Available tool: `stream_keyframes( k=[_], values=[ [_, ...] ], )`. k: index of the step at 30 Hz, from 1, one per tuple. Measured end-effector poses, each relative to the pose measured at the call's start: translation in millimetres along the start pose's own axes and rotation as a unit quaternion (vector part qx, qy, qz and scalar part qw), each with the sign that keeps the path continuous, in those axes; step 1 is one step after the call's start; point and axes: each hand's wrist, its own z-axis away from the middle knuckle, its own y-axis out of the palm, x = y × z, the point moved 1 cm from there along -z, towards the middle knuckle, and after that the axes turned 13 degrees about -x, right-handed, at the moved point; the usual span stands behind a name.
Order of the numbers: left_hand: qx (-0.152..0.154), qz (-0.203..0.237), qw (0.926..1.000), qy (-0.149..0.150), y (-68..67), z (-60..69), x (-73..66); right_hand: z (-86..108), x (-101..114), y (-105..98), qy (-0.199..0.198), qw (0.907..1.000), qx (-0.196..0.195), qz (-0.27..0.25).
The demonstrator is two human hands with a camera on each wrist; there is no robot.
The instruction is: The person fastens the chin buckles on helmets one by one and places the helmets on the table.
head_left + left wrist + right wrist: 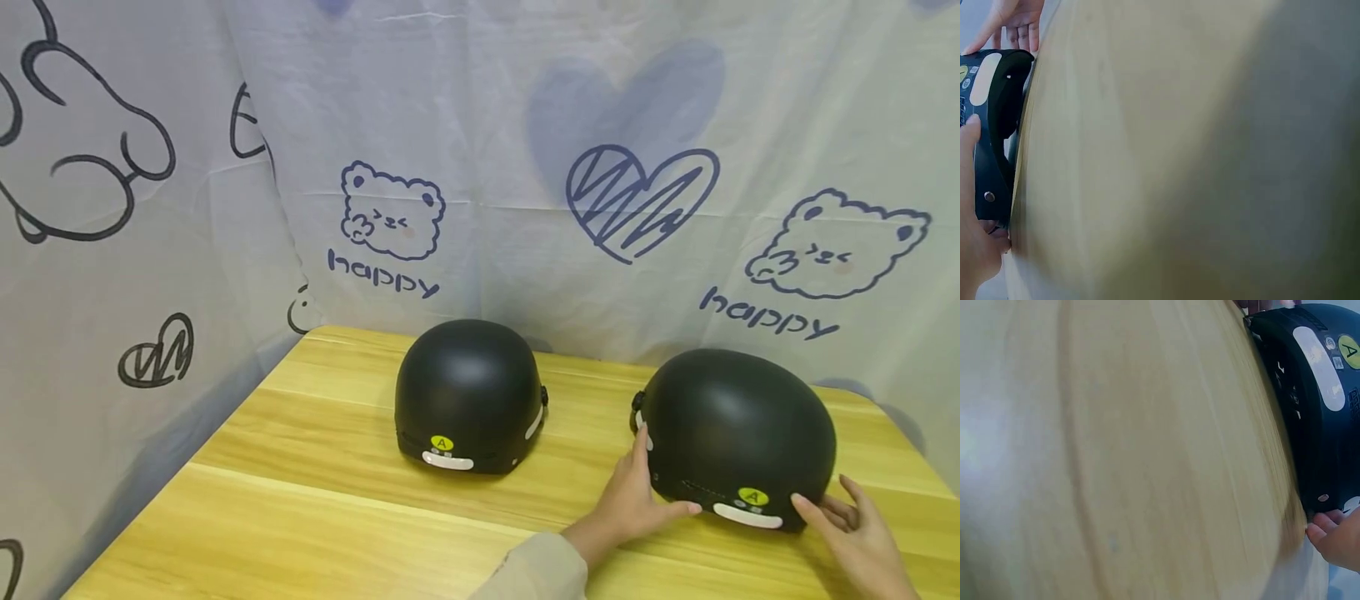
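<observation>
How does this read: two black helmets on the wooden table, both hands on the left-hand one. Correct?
Wrong one: the head view shows the left hand and right hand on the right-hand helmet, not the left-hand helmet. The rest stands.

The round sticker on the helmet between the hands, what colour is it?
The sticker is bright yellow, clearest in the head view.

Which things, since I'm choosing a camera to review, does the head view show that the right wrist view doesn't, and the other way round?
Head only: the left helmet and the printed cloth behind it. Right wrist only: the right helmet's shadowed underside and the rivet near the right hand. Both: that helmet, its yellow A sticker and white strip, the wooden tabletop, and parts of the right hand and left hand.
</observation>
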Motion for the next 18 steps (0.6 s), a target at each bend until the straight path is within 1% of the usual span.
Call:
stream_keyframes(
  k=[3, 6, 9, 12, 13, 15, 18],
  values=[
    [-0.007, -0.025, 0.9995, 0.020, -2.5, -2.0, 1.3, 0.8, 2.1, 0.4, -0.011, 0.9999, -0.009, 0.007],
    [-0.016, -0.041, 0.9988, 0.022, -5.6, -3.5, 1.1, 4.1, 5.8, -0.3, -0.024, 0.9994, -0.021, 0.017],
    [-0.022, -0.067, 0.9969, 0.035, -10.2, -5.3, -0.8, 8.0, 13.2, -3.0, -0.037, 0.9983, -0.039, 0.021],
    [-0.029, -0.086, 0.9939, 0.063, -16.2, -7.4, -5.2, 6.9, 18.8, -7.3, -0.048, 0.9969, -0.059, 0.021],
    [-0.031, -0.089, 0.9929, 0.073, -18.2, -8.2, -6.9, 3.7, 18.2, -8.3, -0.051, 0.9963, -0.066, 0.021],
    [-0.031, -0.090, 0.9917, 0.087, -22.1, -9.6, -10.5, -12.0, 7.5, -8.9, -0.069, 0.9934, -0.085, 0.034],
    [-0.028, -0.099, 0.9902, 0.095, -28.3, -11.1, -15.8, -46.6, -17.2, -8.3, -0.080, 0.9910, -0.100, 0.039]
  ],
)
